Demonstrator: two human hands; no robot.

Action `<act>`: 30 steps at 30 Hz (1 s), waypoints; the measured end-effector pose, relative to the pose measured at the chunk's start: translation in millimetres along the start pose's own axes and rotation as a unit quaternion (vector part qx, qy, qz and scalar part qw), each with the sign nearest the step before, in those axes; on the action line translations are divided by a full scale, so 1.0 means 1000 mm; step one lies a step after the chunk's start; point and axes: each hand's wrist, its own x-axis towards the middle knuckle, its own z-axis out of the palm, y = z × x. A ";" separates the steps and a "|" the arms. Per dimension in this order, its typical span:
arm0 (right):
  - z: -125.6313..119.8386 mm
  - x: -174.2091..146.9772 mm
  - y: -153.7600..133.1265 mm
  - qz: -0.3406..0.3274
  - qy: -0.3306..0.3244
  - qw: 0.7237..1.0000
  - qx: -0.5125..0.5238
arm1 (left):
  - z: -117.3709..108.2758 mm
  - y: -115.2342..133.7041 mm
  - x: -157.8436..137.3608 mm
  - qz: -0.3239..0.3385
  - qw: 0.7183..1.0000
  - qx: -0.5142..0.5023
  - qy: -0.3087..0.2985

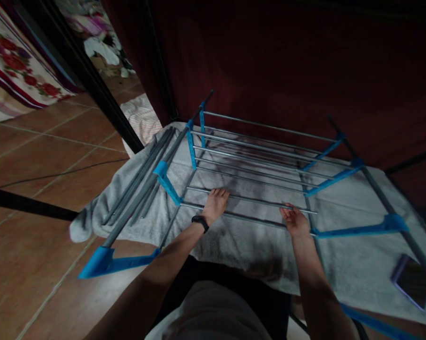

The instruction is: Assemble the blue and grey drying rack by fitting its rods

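My left hand (216,204) and my right hand (293,220) are closed around a thin grey metal rod (255,200), one near its middle-left and one toward its right end. Both ends of this rod stick out free, just above another rod (251,219) that spans two blue plastic brackets. Around my hands stands a partly assembled rack with grey side poles (376,189) and blue brackets (168,188). Farther back, several parallel rods (248,155) cross between the other brackets. A dark band circles my left wrist.
Several loose grey tubes (137,178) lie along the left of the towel-covered surface (241,245). A phone (411,281) rests at the right, beside a side pole. Behind hangs a dark red curtain (269,61). Black posts (92,80) and a cable (62,174) are on the left.
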 end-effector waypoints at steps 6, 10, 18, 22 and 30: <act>0.000 -0.012 -0.006 0.011 -0.032 0.998 0.046 | -0.001 0.003 -0.003 0.036 0.999 0.011 0.009; -0.003 -0.022 -0.016 0.039 -0.042 0.996 0.070 | -0.003 0.003 -0.002 0.049 0.999 0.001 0.017; -0.028 -0.038 -0.016 0.000 -0.071 0.996 0.049 | -0.016 0.003 -0.024 0.065 0.998 -0.017 0.012; -0.040 -0.048 -0.008 -0.013 -0.073 0.997 0.033 | -0.019 0.002 -0.038 0.074 0.997 -0.021 0.006; -0.054 -0.073 0.007 -0.057 -0.066 0.995 0.055 | -0.014 -0.005 -0.052 0.103 0.994 0.018 0.018</act>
